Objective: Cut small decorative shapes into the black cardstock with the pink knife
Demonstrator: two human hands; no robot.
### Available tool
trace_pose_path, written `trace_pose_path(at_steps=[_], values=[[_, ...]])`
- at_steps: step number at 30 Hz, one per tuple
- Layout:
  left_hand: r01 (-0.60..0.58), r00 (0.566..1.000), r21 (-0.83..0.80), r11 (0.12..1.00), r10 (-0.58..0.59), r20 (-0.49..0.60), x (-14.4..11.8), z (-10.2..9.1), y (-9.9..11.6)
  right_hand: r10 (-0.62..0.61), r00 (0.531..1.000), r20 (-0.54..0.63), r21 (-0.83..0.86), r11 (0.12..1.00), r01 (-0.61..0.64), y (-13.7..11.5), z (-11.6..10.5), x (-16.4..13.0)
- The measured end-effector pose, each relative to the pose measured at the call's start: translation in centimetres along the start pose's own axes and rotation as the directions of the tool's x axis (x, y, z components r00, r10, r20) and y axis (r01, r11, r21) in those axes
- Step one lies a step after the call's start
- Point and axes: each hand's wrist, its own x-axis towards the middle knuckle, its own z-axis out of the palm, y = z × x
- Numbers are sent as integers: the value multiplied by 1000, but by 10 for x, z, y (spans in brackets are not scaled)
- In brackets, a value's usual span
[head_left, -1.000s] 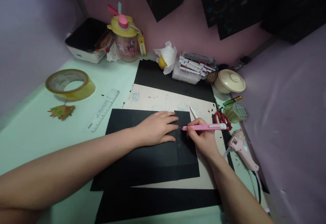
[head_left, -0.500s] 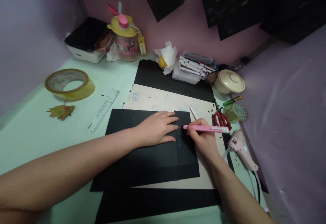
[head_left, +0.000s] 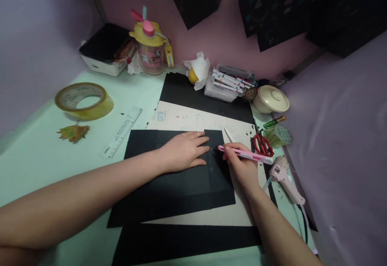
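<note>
Left hand (head_left: pixel 184 151) is lying flat, fingers spread, pinning the black paper (head_left: pixel 169 177) mid-frame, while the right hand (head_left: pixel 238 165) is gripping the pink craft knife (head_left: pixel 245 154), its long axis running left-right, tip touching paper just right of the left fingertips.

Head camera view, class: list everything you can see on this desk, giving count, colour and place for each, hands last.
black paper: one, black, centre, under both hands
board: one, beige, beneath the black paper
tape roll: one, yellowish, left
leaf: one, brown-green, by the tape roll
ruler: one, clear, left of the paper
bottle: one, yellow and pink, back
markers: several, white, back in a clear box
bowl: one, cream, lidded, right
scissors: one, red, right
glue gun: one, pink, right
pen: one, pink, in the right hand
left hand: flat on the paper
right hand: grips the pen
</note>
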Motion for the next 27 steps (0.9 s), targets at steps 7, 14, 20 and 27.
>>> trace_pose_path(at_steps=[7,14,20,27], values=[[-16,995,83,996,8,98,3,-8,0,-51,997,51,-75,996,55,5,1,1],[-30,1000,65,997,31,-4,-2,3,-3,-84,994,76,-118,989,92,6,1,2],[-30,999,48,998,30,-13,-2,3,-4,-95,990,102,-162,981,110,5,0,2],[-30,999,30,999,31,-25,-3,3,-4,-261,959,113,-283,916,282,8,4,-3]])
